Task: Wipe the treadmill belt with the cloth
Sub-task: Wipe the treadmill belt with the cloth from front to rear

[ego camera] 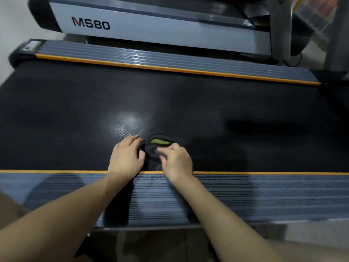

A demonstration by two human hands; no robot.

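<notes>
A dark cloth (154, 151) with a yellow-green patch showing on its far side was seen bunched on the black treadmill belt (188, 110), close to the belt's near edge and roughly midway along its visible length. The cloth was flanked by both hands. The left hand (126, 157) was laid on the belt at the cloth's left edge, its fingers bent forward and downward, with the fingertips touching or pinching the dark fabric; whether the fabric was actually gripped could not be told, since cloth and belt were nearly the same colour there. The right hand (176, 161) was placed on the cloth's right side, its fingers curled over the fabric and its thumb pressed across the top of the bunch, so that the cloth was held by it. Motion blur was noted on the right hand's fingers.

Both forearms were stretched from the near edge of the view across the grey ribbed side rail (245, 195), which was bordered by an orange strip (264, 173) where it met the belt. A matching far rail (170, 59) with its own orange edge was seen beyond the belt. A pale sheen of reflected light was visible on the belt just beyond the left hand. Farther off, a second machine (151, 25) in grey, marked "MS80", was seen standing alongside.
</notes>
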